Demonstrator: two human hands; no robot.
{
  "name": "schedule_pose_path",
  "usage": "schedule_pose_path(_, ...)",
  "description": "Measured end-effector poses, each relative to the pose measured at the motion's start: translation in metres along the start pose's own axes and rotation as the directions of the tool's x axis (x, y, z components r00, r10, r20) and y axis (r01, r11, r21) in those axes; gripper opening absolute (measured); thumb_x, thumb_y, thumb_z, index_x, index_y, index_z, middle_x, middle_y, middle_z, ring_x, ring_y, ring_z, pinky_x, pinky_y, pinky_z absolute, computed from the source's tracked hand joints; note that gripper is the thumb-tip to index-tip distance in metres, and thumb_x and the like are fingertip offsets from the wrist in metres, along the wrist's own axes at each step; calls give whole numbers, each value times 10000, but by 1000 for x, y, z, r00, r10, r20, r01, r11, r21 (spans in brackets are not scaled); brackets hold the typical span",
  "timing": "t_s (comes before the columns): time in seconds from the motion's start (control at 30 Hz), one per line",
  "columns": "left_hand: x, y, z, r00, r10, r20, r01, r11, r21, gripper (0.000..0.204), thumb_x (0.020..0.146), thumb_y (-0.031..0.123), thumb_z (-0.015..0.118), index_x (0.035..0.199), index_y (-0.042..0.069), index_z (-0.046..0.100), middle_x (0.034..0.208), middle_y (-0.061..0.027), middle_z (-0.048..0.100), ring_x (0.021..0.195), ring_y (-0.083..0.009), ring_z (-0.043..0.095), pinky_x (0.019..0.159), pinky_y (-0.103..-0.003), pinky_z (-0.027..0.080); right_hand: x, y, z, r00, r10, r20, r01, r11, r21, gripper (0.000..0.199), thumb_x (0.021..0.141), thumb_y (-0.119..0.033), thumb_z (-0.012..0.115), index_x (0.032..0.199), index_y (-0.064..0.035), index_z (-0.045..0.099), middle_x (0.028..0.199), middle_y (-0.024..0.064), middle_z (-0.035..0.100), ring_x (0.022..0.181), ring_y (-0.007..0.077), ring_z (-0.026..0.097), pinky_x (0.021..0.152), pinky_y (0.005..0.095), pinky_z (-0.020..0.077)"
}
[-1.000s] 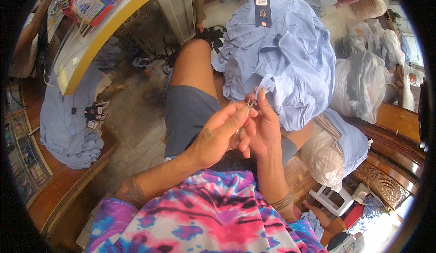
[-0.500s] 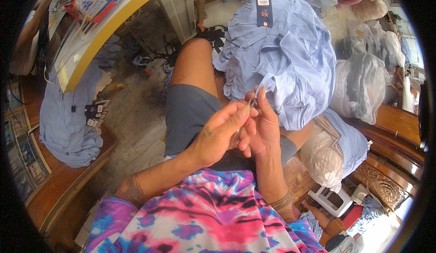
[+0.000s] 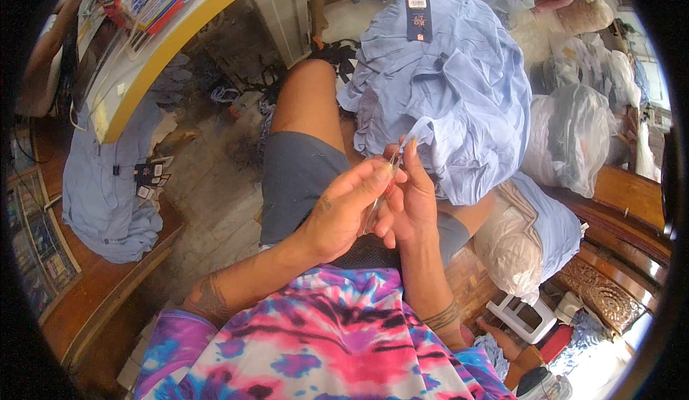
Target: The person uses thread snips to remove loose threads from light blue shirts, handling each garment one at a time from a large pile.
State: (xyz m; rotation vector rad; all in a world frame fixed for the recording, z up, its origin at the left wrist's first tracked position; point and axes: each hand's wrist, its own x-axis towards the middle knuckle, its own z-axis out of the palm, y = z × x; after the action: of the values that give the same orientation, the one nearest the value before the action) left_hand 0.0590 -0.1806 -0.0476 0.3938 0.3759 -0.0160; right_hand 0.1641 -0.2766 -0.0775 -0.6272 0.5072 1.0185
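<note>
My left hand (image 3: 343,205) is closed around a slim, see-through tool (image 3: 372,215) with a thin pointed tip and a bit of red; its exact kind is unclear. The tip touches a narrow edge of light blue cloth at my right fingertips. My right hand (image 3: 418,198) pinches that edge between thumb and fingers. The cloth belongs to a light blue garment (image 3: 470,106), part of a large bunched heap across my lap and beyond my knees. A dark hang tag (image 3: 419,21) lies on the heap's far part.
More blue garments with dark tags (image 3: 149,174) lie on a wooden bench at left. A yellow-edged table (image 3: 118,106) curves over the upper left. Clear plastic bags (image 3: 570,138), a wrapped bundle (image 3: 513,246) and a white stool (image 3: 527,321) stand at right.
Both hands have shifted very slightly, staying together at the cloth edge. The garment heap has not visibly moved.
</note>
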Motion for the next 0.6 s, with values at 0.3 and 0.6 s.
schedule_pose_path(0.3,0,2,-1,1000,12,-3,-12,1000,10,441,1111,380,401,1299,-4,509,958,-99,580,662,-138,578,610,-344,601,-2,-2,-2,992,-5,122,9,999,-32,299,1031,-381,611,1172,-119,621,785,29,643,426,144,577,357,319,521)
schedule_pose_path(0.6,0,4,1,1000,5,-21,-6,999,-38,424,1109,374,418,1271,-4,521,927,-89,583,635,-123,577,584,-326,589,0,0,0,994,-55,98,63,995,-80,293,1012,-366,653,1153,-110,633,870,14,656,569,98,593,527,237,536)
